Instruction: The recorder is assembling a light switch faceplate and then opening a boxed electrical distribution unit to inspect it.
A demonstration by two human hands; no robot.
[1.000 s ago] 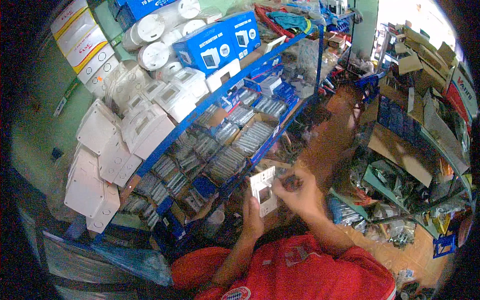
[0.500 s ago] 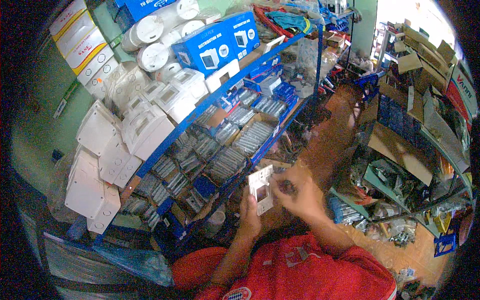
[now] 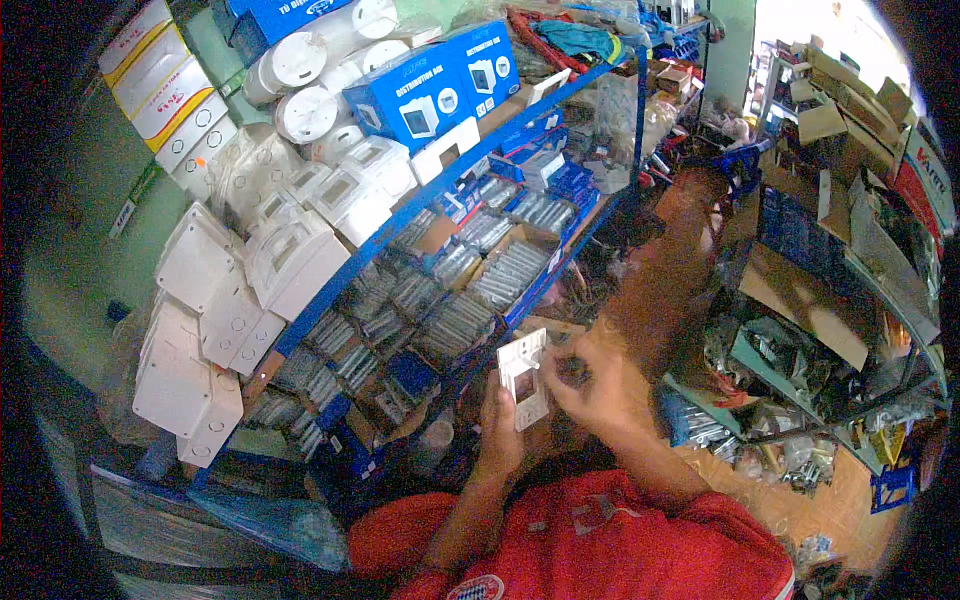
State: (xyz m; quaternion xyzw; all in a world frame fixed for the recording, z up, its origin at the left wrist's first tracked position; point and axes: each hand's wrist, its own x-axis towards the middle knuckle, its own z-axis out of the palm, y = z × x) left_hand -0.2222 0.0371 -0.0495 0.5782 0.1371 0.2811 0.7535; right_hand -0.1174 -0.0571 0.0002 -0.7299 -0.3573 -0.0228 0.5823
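A white rectangular wall-switch faceplate (image 3: 530, 408) with a dark opening in its middle stands nearly upright in front of my body. My left hand (image 3: 497, 430) grips it along its left edge, the thumb against the plate's side. On the other side, my right hand (image 3: 605, 388) is bent with its fingers drawn together at the plate's upper right edge. A small white peg-like part (image 3: 530, 361) sticks out by those fingertips. Whether the right fingers hold that part or another small piece is too blurred to tell.
To the left, a blue-framed shelf (image 3: 395, 222) carries white enclosure boxes (image 3: 185, 385) and a blue carton (image 3: 420, 100) above, with boxes of metal tubes (image 3: 508, 275) below. Open cardboard cartons (image 3: 800, 300) and bagged parts (image 3: 790, 455) crowd the right, beside the brown floor (image 3: 660, 260).
Almost nothing differs. Both hands and the faceplate keep their place, with only a slight shift of the right fingers at the plate's edge.
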